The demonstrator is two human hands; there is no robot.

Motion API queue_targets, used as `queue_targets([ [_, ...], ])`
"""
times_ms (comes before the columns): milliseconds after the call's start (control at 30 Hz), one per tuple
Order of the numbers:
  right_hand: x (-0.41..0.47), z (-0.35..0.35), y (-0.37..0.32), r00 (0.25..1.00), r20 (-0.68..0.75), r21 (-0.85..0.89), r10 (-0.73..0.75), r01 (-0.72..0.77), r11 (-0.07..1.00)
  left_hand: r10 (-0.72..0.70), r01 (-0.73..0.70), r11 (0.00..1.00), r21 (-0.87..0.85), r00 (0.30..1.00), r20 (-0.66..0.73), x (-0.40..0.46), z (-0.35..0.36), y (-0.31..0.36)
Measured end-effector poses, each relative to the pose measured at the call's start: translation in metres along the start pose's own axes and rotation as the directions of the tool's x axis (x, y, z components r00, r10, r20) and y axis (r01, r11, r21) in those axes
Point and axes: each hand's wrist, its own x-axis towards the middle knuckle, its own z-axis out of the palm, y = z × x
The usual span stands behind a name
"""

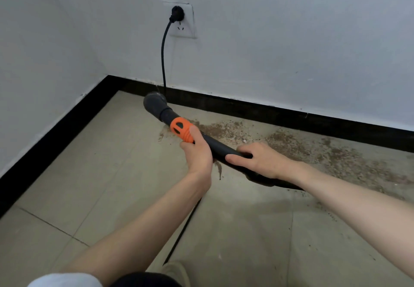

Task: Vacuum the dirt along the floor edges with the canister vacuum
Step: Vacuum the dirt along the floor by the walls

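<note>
A black vacuum wand point(218, 145) with an orange collar point(181, 128) reaches toward the wall. Its round grey brush nozzle point(154, 102) is up at the black skirting point(246, 109), close to the room corner. My left hand point(197, 150) grips the wand just behind the orange collar. My right hand point(259, 159) holds the black tube further back, fingers curled over it. Brown dirt point(313, 150) lies scattered on the beige tiles along the skirting, to the right of the nozzle. The canister itself is out of view.
A black power cord point(163, 62) hangs from a plug in the white wall socket point(181, 21) down past the nozzle. Another black cord point(183, 230) runs over the floor under my left forearm. A second wall with skirting point(56, 136) closes the left side.
</note>
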Motion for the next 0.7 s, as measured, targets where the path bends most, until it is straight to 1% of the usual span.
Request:
queue_targets([
  [33, -0.005, 0.002, 0.005, 1.000, -0.005, 0.036, 0.021, -0.021, 0.999, -0.021, 0.021, 1.000, -0.006, 0.998, 0.055, -0.002, 0.004, -0.003],
  [67, -0.010, 0.004, 0.011, 0.999, -0.017, 0.025, 0.044, -0.044, 0.999, -0.050, 0.052, 0.999, -0.015, 0.992, 0.119, -0.002, 0.008, -0.006],
  [167, -0.020, 0.008, 0.025, 0.984, -0.086, -0.129, 0.155, -0.165, 0.978, -0.172, 0.183, 0.983, -0.013, 0.942, 0.289, 0.003, 0.021, -0.009],
  [233, -0.020, 0.009, 0.031, 0.971, -0.123, -0.206, 0.203, -0.225, 0.952, -0.223, 0.235, 0.972, 0.012, 0.904, 0.364, 0.009, 0.028, -0.008],
  [300, -0.014, 0.008, 0.034, 0.965, -0.142, -0.223, 0.220, -0.248, 0.943, -0.234, 0.239, 0.970, 0.035, 0.888, 0.396, 0.019, 0.035, -0.004],
  [400, 0.005, 0.009, 0.031, 0.967, -0.144, -0.176, 0.210, -0.234, 0.956, -0.210, 0.219, 0.976, 0.019, 0.904, 0.372, 0.041, 0.037, 0.005],
  [533, 0.035, 0.021, 0.023, 0.987, -0.078, -0.115, 0.141, -0.149, 0.982, -0.194, 0.213, 0.976, -0.033, 0.934, 0.300, 0.071, 0.026, 0.017],
  [633, 0.056, 0.031, 0.015, 0.993, -0.062, -0.102, 0.104, -0.110, 0.989, -0.198, 0.220, 0.973, -0.075, 0.953, 0.228, 0.094, 0.010, 0.021],
  [700, 0.073, 0.039, 0.006, 0.994, -0.081, -0.138, 0.068, -0.079, 0.987, -0.189, 0.213, 0.970, -0.116, 0.964, 0.186, 0.112, -0.001, 0.022],
])
